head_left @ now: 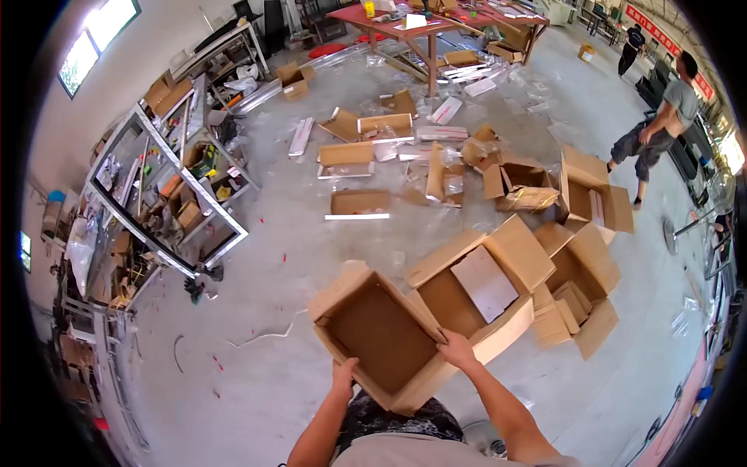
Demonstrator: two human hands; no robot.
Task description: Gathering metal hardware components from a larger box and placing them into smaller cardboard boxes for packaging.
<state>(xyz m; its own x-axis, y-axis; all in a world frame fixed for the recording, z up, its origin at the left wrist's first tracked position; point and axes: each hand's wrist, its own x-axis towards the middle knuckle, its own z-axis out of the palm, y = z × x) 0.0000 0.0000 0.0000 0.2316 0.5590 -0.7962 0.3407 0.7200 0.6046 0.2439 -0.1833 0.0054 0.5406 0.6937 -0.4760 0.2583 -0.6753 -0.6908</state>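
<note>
Between my two hands is an empty-looking, open-topped cardboard box (379, 336), tilted so its brown inside faces me. My left hand (344, 373) is closed on its near left wall. On the right wall, my right hand (457, 348) grips the edge, thumb over the rim. Just beyond that hand stands a second open cardboard box (446, 303) with a flat pale carton (484, 284) lying in it. The held box overlaps its left side; whether they touch I cannot tell. Another open box (580, 288), with folded cardboard inside, stands to its right.
Several opened cartons (359, 204) and plastic wrap litter the floor ahead. A metal frame (167, 206) leans by cluttered shelves on the left. A red-topped table (436, 27) stands at the back. One person (665, 117) walks at the right, near a standing fan (712, 194); another (632, 48) is farther off.
</note>
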